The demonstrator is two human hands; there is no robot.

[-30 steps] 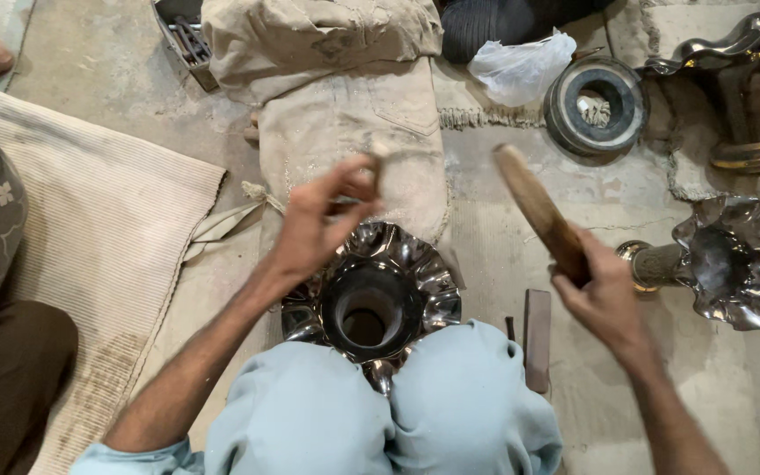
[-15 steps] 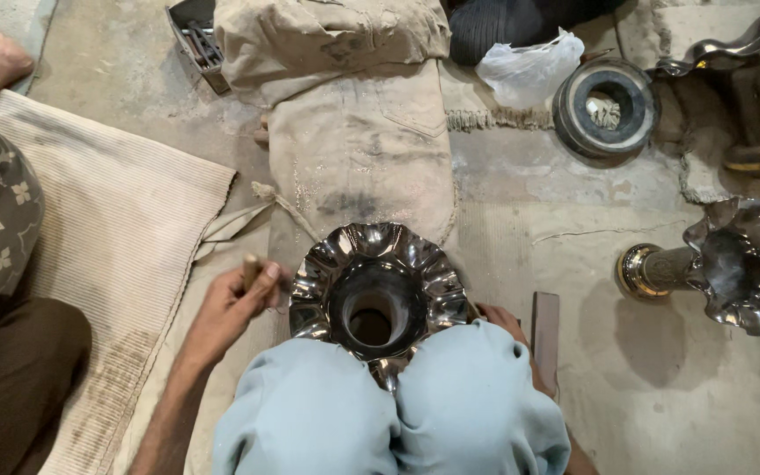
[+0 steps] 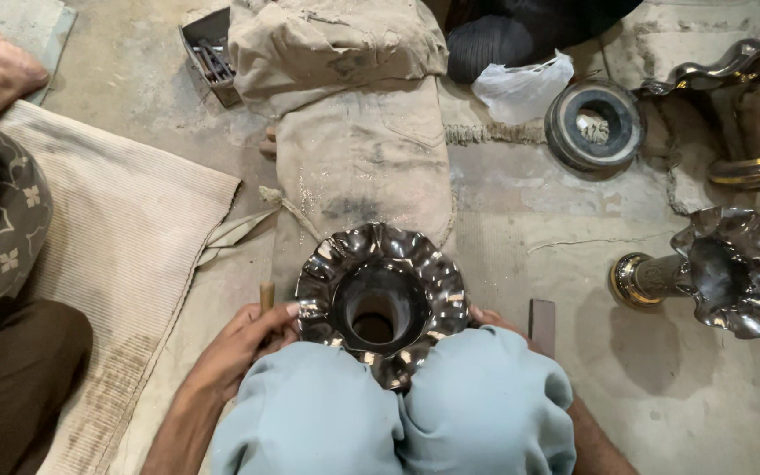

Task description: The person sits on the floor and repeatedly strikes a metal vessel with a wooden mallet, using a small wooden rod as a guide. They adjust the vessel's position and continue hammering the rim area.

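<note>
Left fingers: your left hand (image 3: 237,347) is curling around a small wooden stick (image 3: 266,295), fingertips touching the fluted metal vase (image 3: 383,299).
Right fingers: your right hand (image 3: 491,318) is mostly hidden behind the vase; grip impossible to tell.
Vase: sitting clamped between your knees (image 3: 398,413).
Change: your left hand is pressing closer than half a second ago.

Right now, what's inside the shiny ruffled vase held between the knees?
The vase shows a dark, hollow throat with a pale patch at the bottom and nothing visibly lodged in it. The knees cover its lower body. The left hand touches its rim.
</note>
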